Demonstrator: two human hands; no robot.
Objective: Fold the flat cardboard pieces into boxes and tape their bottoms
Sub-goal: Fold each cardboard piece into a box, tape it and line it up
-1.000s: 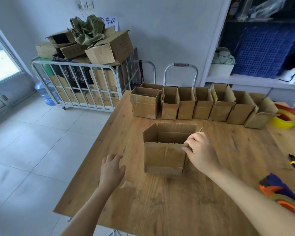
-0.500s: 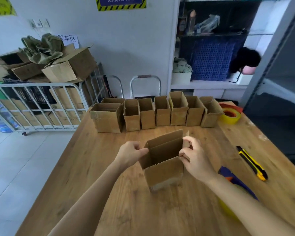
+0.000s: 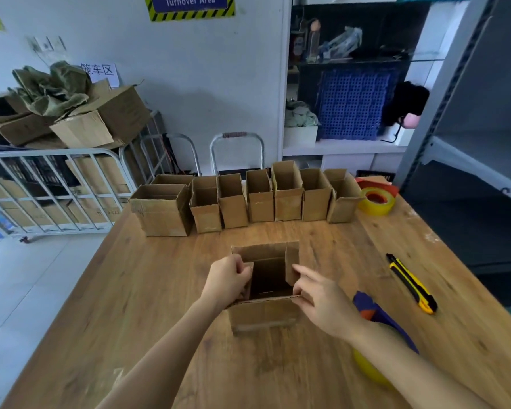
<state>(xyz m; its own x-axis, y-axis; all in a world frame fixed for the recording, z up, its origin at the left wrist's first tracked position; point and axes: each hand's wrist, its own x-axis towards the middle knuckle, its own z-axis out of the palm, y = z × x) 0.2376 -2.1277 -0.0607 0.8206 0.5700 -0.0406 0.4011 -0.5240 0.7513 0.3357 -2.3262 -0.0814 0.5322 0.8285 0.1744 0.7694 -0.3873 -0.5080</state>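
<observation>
Head view: your left hand (image 3: 227, 278) pinches the left flap and your right hand (image 3: 322, 302) the near right rim of the upright box (image 3: 263, 315) on the counter (image 3: 160, 290), tape dispenser (image 3: 372, 308) just beside your right forearm. Its bottom is hidden, so taping may remain; farther back, a row of boxes (image 3: 260, 199) stands folded beside a tape roll (image 3: 376, 200).

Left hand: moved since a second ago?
Yes. The left hand came off the table near its left edge, moving right and toward the row of boxes; it now grips the open box by its left flap.
</observation>
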